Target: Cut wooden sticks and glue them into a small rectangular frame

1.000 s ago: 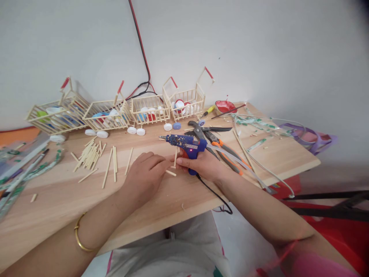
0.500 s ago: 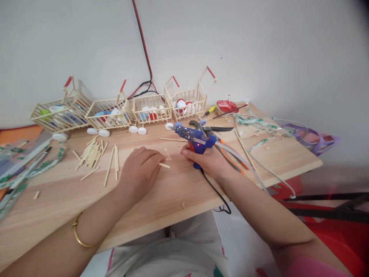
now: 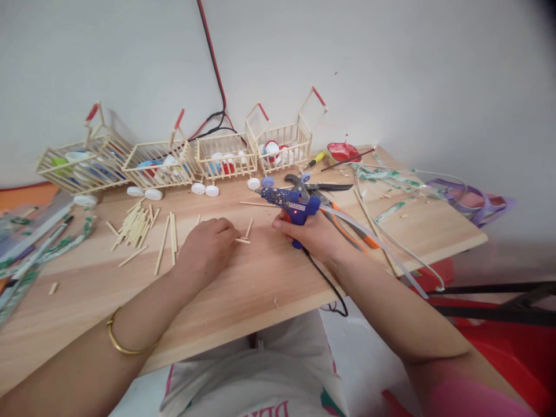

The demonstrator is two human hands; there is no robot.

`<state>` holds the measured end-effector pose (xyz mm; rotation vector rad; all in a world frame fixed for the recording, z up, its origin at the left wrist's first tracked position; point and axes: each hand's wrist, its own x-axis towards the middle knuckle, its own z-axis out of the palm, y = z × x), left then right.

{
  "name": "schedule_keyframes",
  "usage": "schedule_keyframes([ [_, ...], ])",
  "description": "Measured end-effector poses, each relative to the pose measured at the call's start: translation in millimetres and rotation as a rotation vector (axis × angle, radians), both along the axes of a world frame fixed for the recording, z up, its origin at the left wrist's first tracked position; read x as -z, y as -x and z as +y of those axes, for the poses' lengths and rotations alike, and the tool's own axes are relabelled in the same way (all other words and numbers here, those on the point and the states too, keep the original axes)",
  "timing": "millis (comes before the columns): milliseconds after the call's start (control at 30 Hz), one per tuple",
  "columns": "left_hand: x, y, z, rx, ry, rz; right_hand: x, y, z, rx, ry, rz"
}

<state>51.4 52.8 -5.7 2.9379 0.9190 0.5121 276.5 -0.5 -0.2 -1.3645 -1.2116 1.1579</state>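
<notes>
My right hand grips a blue hot glue gun with a lit red light, its nozzle pointing left above the wooden table. A black cord runs from the gun over the table's front edge. My left hand rests on the table with fingers curled, pinching a short wooden stick. Another short stick lies just beyond it. My left wrist wears a gold bangle.
Several stick-built carts with bottle caps line the wall. A pile of loose sticks lies left of my hand. Pliers and cutters, a red dish, white strips and a purple object sit to the right.
My right hand has drawn the glue gun back and to the right, off the sticks. My left hand has slid slightly left and curled tighter on the short stick.
</notes>
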Motion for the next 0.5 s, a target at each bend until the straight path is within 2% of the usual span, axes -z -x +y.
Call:
schedule_keyframes([
  [133, 2.1, 0, 0, -0.019, 0.054, 0.008, -0.2, -2, 0, 0.017, 0.004, -0.004],
  [300, -5.5, -2, -8, -0.044, 0.061, -0.164, -1.8, -5, 0, 0.068, 0.019, -0.055],
  [400, -8.1, -10, -17, 0.038, 0.098, -0.185, -2.3, -6, -1, 0.069, 0.014, -0.065],
  [500, -6.7, -25, -27, 0.146, 0.148, -0.060, -1.4, -4, 0, 0.053, -0.003, -0.059],
])
